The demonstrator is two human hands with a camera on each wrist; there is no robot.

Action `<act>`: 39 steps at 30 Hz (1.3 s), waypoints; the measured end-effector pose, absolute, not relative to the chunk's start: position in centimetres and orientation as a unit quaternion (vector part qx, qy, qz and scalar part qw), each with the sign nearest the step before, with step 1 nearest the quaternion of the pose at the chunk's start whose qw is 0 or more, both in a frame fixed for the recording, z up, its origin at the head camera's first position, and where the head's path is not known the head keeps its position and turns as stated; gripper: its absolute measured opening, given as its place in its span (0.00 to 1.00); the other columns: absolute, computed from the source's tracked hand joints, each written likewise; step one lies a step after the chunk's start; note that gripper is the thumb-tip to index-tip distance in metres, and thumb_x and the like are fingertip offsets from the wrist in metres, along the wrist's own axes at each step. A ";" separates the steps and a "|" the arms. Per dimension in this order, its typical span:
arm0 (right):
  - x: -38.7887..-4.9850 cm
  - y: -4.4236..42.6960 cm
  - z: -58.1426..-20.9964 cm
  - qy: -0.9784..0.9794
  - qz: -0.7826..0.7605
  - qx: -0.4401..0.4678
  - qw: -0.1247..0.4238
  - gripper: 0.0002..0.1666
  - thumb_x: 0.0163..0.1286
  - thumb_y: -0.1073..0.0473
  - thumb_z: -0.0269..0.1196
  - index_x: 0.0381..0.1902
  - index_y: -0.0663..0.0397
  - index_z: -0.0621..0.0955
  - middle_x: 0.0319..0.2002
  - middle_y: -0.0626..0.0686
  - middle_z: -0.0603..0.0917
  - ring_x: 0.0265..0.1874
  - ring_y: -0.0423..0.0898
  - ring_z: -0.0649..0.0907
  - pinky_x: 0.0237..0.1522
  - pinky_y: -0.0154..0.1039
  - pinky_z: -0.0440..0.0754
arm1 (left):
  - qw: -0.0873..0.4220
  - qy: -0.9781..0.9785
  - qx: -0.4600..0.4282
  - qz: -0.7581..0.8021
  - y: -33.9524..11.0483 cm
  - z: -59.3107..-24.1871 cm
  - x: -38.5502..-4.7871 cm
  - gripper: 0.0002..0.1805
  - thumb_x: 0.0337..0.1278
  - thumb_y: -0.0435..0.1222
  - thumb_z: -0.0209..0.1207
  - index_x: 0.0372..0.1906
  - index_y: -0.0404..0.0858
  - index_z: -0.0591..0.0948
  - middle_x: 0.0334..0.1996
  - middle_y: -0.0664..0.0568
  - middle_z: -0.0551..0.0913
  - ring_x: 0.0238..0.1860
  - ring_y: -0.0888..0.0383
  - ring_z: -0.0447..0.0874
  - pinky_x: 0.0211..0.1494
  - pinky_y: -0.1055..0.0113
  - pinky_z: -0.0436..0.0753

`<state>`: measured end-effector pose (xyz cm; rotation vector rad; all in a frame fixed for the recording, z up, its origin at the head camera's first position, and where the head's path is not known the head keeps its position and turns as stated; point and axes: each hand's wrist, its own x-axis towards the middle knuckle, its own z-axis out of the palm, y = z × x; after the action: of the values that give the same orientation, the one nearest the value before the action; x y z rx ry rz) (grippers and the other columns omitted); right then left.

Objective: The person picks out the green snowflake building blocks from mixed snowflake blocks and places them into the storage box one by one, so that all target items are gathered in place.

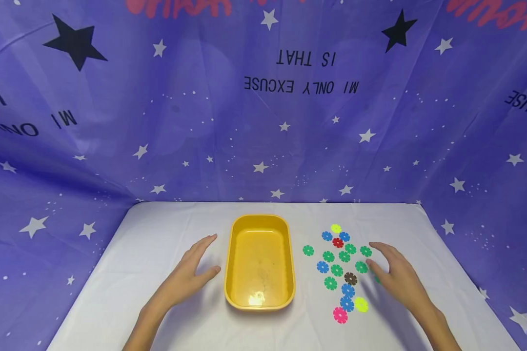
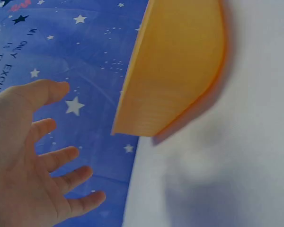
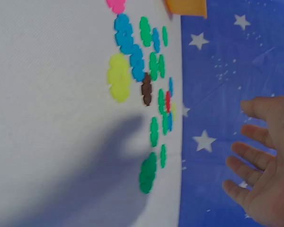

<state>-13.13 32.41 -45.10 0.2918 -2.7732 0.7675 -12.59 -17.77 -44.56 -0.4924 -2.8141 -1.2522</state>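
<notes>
A yellow rectangular plastic tray (image 1: 260, 263) stands in the middle of the white table in the head view, with nothing inside. Left of it hovers my left hand (image 1: 185, 280), fingers spread and thumb toward the tray, holding nothing. My right hand (image 1: 398, 280) is held at the right edge of a scatter of notched plastic discs, also with nothing in its fingers. Among the discs are a brown one (image 1: 351, 278), a red one (image 1: 337, 242), a pink one (image 1: 340, 315), and several green and blue ones. One green disc (image 1: 377, 279) is partly hidden behind the right hand.
The white cloth-covered table (image 1: 184, 331) extends around the tray and discs. A purple curtain (image 1: 228, 136) with stars and lettering hangs behind the table and along both sides. Two yellow discs lie at opposite ends of the scatter, the nearer one (image 1: 361, 305) beside blue discs.
</notes>
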 end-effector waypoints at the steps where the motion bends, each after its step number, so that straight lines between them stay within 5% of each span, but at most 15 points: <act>1: -13.3 32.6 -45.4 -0.949 0.271 0.098 0.126 0.28 0.71 0.55 0.64 0.64 0.61 0.75 0.62 0.68 0.75 0.62 0.70 0.71 0.57 0.70 0.68 | 0.007 -0.898 -0.159 -0.411 -17.6 -44.9 -12.7 0.40 0.65 0.47 0.62 0.78 0.50 0.59 0.76 0.45 0.59 0.74 0.39 0.55 0.68 0.32 0.59; 13: -14.9 34.0 -48.1 -0.940 0.315 0.070 0.109 0.24 0.71 0.58 0.63 0.62 0.62 0.77 0.61 0.69 0.75 0.58 0.70 0.74 0.54 0.70 0.72 | -0.086 -0.826 -0.118 -0.544 -16.2 -47.2 -13.6 0.39 0.64 0.39 0.63 0.77 0.48 0.61 0.76 0.44 0.59 0.69 0.38 0.65 0.66 0.44 0.70; 21: -16.2 35.1 -49.7 -0.941 0.328 0.044 0.071 0.24 0.71 0.59 0.63 0.62 0.64 0.77 0.61 0.69 0.74 0.58 0.69 0.75 0.55 0.66 0.75 | -0.130 -0.793 -0.102 -0.586 -15.8 -48.7 -14.1 0.39 0.65 0.38 0.62 0.78 0.47 0.60 0.76 0.42 0.57 0.67 0.40 0.69 0.67 0.37 0.65; 30: -17.3 36.1 -50.9 -0.936 0.347 0.039 0.048 0.25 0.70 0.60 0.65 0.61 0.66 0.77 0.59 0.71 0.75 0.54 0.69 0.79 0.53 0.62 0.78 | -0.174 -0.731 -0.110 -0.650 -15.7 -49.7 -14.8 0.43 0.63 0.35 0.60 0.79 0.44 0.54 0.78 0.38 0.50 0.67 0.38 0.68 0.63 0.51 0.76; 39: -17.9 36.6 -51.5 -0.938 0.343 0.035 0.038 0.25 0.68 0.60 0.66 0.60 0.67 0.78 0.56 0.71 0.77 0.51 0.67 0.80 0.51 0.61 0.78 | -0.187 -0.714 -0.091 -0.668 -15.4 -49.8 -15.2 0.44 0.59 0.31 0.57 0.80 0.46 0.53 0.78 0.36 0.45 0.69 0.35 0.64 0.58 0.53 0.80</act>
<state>-17.86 36.59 -51.55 0.1079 -2.8774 1.0509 -15.18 -15.40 -49.81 -0.3266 -2.5573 -2.3929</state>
